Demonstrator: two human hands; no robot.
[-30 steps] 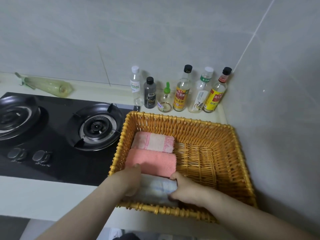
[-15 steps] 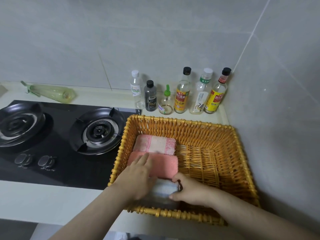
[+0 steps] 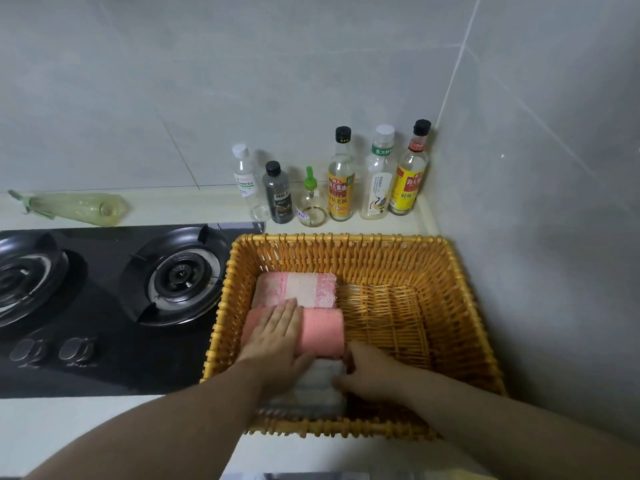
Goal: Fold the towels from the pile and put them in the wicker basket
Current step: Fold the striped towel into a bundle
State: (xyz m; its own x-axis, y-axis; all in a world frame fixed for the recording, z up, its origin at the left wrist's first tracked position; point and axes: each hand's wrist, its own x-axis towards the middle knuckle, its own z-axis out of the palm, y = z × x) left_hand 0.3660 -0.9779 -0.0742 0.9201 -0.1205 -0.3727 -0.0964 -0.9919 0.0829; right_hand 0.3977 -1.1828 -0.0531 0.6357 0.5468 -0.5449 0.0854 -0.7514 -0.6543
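The wicker basket stands on the counter at the right. Three folded towels lie in a row along its left side: a pink-and-white striped towel farthest back, a salmon pink towel in the middle, and a white towel nearest me. My left hand lies flat with straight fingers on the salmon towel, its heel over the white one. My right hand rests against the right end of the white towel, fingers curled at its edge. The towel pile is out of view.
A black gas hob with two burners and two knobs sits left of the basket. Several bottles line the back wall behind it. A green plastic bag lies at the back left. Tiled walls close the corner on the right.
My left hand has slid forward from the white towel's left end onto the salmon towel and flattened. The right hand has stayed at the white towel's right end.
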